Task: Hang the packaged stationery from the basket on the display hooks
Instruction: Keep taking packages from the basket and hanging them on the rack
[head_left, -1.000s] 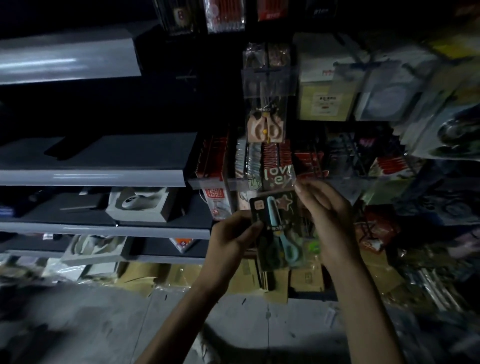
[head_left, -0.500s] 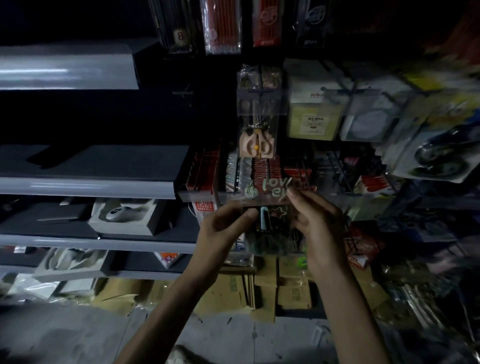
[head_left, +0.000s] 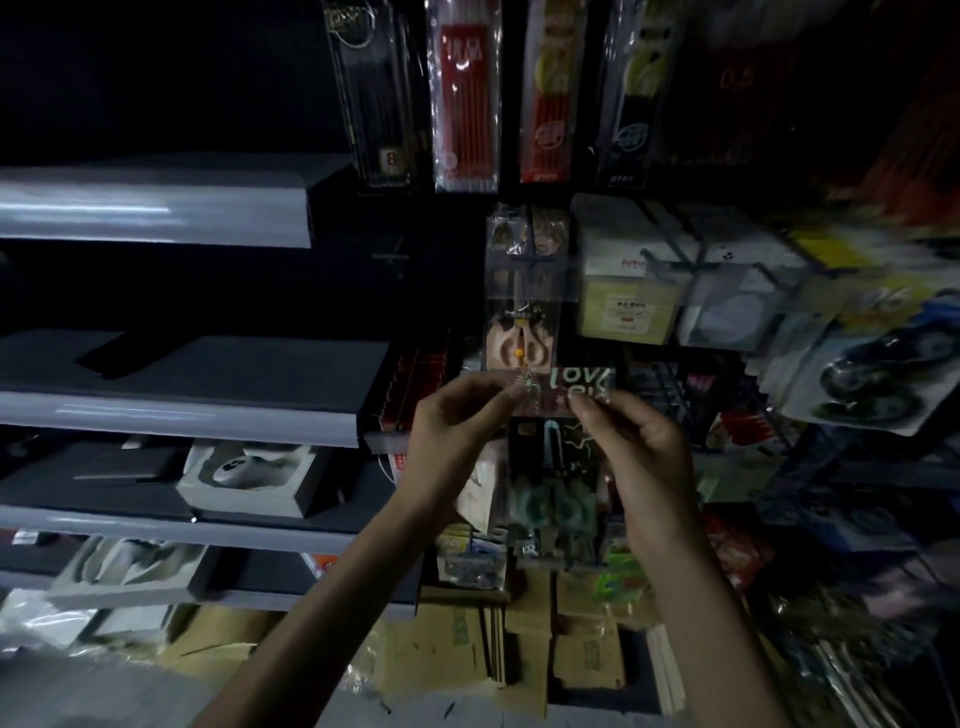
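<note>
The grey shelves (head_left: 182, 410) run off to the left of the pink scissors pack (head_left: 521, 332), which hangs on the display. Long pen packs (head_left: 465, 98) hang above it. Directly below it, the teal scissors pack (head_left: 553, 483) is raised with its header card touching the pink pack's lower edge, probably so its hole can meet a hook there. The left hand (head_left: 452, 431) and right hand (head_left: 644, 452) each pinch a top corner of that header, which keeps it level. The hook is lost in the dark, the basket is out of view, and goods right of the pink scissors pack are blurred.
</note>
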